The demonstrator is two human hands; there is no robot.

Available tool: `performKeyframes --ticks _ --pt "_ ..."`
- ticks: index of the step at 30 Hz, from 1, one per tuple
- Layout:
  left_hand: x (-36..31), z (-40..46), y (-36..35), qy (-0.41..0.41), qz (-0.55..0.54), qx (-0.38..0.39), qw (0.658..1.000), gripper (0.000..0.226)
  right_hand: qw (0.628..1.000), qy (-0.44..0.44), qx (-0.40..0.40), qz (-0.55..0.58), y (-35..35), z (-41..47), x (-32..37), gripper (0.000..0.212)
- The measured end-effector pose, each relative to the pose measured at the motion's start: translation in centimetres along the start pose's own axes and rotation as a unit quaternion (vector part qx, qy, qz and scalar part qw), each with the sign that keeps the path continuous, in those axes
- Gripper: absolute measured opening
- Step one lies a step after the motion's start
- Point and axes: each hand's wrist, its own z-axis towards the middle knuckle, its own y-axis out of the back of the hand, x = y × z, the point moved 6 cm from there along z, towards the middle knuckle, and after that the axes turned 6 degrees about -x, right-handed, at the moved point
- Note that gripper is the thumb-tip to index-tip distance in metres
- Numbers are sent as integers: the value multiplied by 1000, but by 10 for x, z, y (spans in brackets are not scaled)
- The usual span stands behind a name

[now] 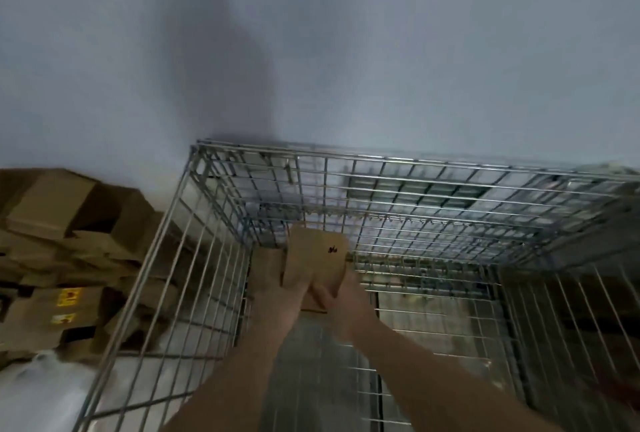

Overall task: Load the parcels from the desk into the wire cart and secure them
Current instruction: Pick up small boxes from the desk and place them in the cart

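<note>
A small brown cardboard parcel [317,256] with a black mark on its top sits low inside the wire cart [415,168], near the cart's far left corner. Both my arms reach down into the cart. My left hand [277,293] grips the parcel's left side. On the near right edge my right hand [337,307] holds the same parcel. Another brown box [266,263] shows just left of the parcel, partly hidden by my left hand. The picture is blurred by motion.
A heap of brown cardboard boxes [65,223] lies outside the cart on the left, some with yellow stickers [69,296]. White plastic wrapping [41,393] lies at the lower left. A plain pale wall [311,50] stands behind the cart.
</note>
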Motion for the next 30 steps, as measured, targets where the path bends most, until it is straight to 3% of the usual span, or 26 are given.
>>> performKeyframes --ticks 3,7,9,13,14,17,19,23,27,30 --pt "41 56 -40 30 -53 -61 996 84 1000 -17 1 12 -43 48 -54 71" --pt "90 111 -88 80 -128 -65 986 35 999 -27 14 40 -89 90 -114 71" --pt "111 134 -108 109 -163 -58 979 29 997 -33 28 71 -107 104 -139 62" --pt "146 169 -138 154 -242 -58 956 30 998 -14 19 60 -133 141 -171 34" --pt "151 177 -144 160 -259 -57 951 29 998 -13 20 53 -139 147 -172 34" --pt "161 190 -146 189 -321 -111 921 39 1000 9 1 -2 -155 162 -170 63" --pt "160 197 -146 187 -355 -107 910 47 999 17 -9 -29 -160 168 -168 68" --pt "154 205 -144 167 -333 -59 926 68 1000 8 -2 -26 -157 177 -168 69" --pt "145 197 -132 172 -277 -44 944 66 998 -27 50 -39 -148 176 -162 80" --pt "132 179 -115 181 -222 -9 958 61 986 -35 84 -137 -125 166 -146 81"
